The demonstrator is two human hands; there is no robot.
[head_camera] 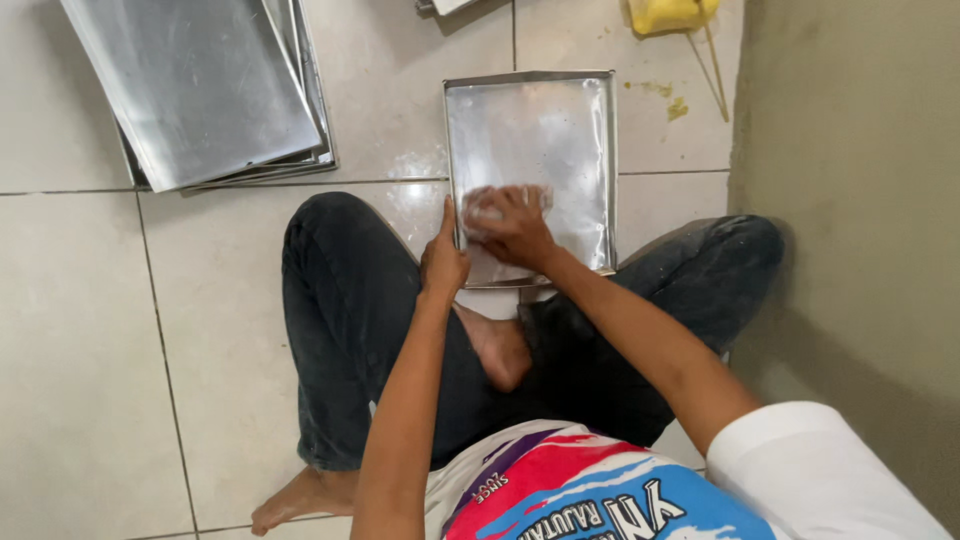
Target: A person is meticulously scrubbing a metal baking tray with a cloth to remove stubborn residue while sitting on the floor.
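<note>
Pressing my right hand down on a pale wad, cloth or paper I cannot tell, I rub the shallow metal tray lying flat on the floor tiles just beyond my crossed legs. My left hand clamps the tray's left rim, thumb along the edge. It looks thin, stiff, light and slick, so the rims give the surest hold. My knuckles hide the wad's shape and my fingertips.

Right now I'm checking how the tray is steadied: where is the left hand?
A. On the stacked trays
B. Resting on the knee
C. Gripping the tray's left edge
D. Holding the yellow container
C: the left hand grips the left rim of the metal baking tray while the right hand presses a whitish wad onto it.
</note>
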